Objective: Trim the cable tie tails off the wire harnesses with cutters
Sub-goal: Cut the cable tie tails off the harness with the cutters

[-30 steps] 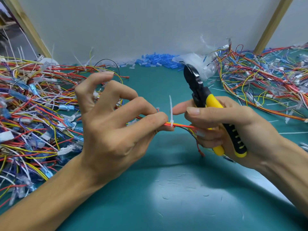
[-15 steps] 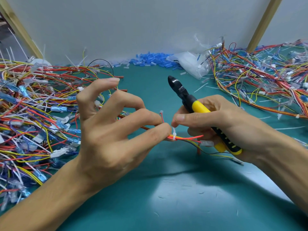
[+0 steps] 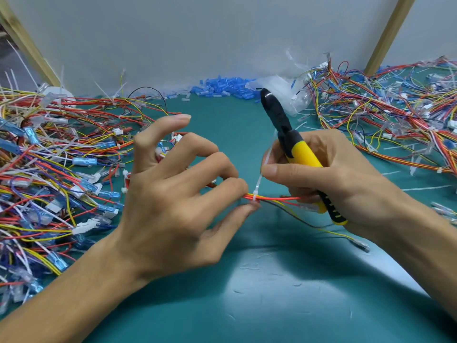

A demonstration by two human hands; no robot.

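Teal desk [image 3: 284, 293] bare in front, scattered with small clippings. Above it, left hand [image 3: 178, 194] pinched on an orange-and-yellow wire harness [image 3: 274, 198], just beside its white cable tie [image 3: 255, 198], likely to steady the bundle. Tie tail [image 3: 265, 164] standing upright, uncut, pressed by the right thumb. Right hand [image 3: 329, 179] wrapped round yellow-handled cutters [image 3: 291, 149], black tip pointing away, not yet at the tail. Further back, tangled harness heaps left [image 3: 54, 164] and right [image 3: 385, 112]; blue sleeves [image 3: 222, 89] piled against the wall.
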